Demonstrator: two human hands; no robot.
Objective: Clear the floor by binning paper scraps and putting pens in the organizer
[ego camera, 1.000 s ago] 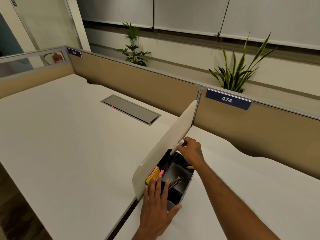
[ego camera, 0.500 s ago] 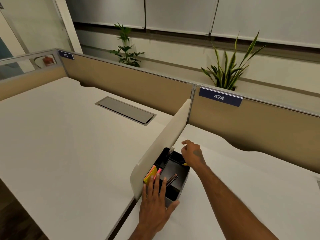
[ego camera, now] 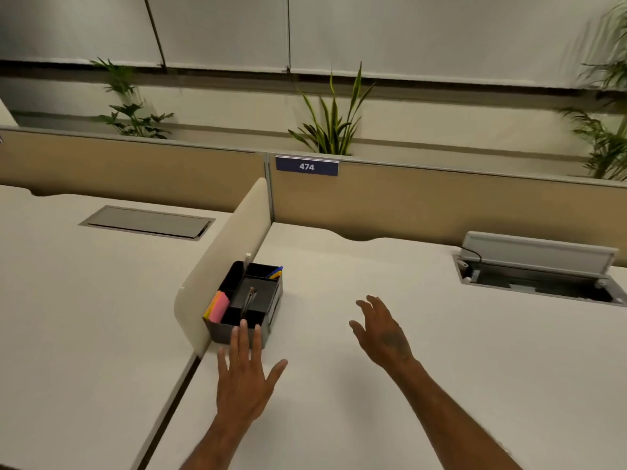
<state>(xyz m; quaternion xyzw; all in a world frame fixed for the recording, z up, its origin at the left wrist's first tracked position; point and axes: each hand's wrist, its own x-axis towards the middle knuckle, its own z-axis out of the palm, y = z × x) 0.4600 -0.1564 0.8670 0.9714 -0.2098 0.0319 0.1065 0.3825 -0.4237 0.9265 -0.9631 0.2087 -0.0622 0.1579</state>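
Note:
A black desk organizer (ego camera: 274, 301) stands on the white desk (ego camera: 441, 351) against a low cream divider (ego camera: 224, 262). A white pen (ego camera: 247, 261) stands upright in its back-left slot, a dark pen (ego camera: 248, 301) lies in the middle tray, and blue and yellow items (ego camera: 275, 273) poke from the back-right slot. Pink and yellow sticky notes (ego camera: 217, 307) fill the front-left slot. My left hand (ego camera: 246, 374) is open, fingers spread, its fingertips at the organizer's near edge. My right hand (ego camera: 381, 330) hovers open over the desk to the organizer's right, holding nothing.
An open cable hatch (ego camera: 539, 273) with a raised lid sits at the desk's back right. A closed grey hatch (ego camera: 147, 221) lies in the neighbouring desk to the left. Tan partition panels with a "474" label (ego camera: 307, 166) and plants (ego camera: 334, 123) run along the back.
My right hand let go of the white pen, which now stands in the organizer's back slot, and pulled back to the right. My left hand slid back off the organizer. The view swung right.

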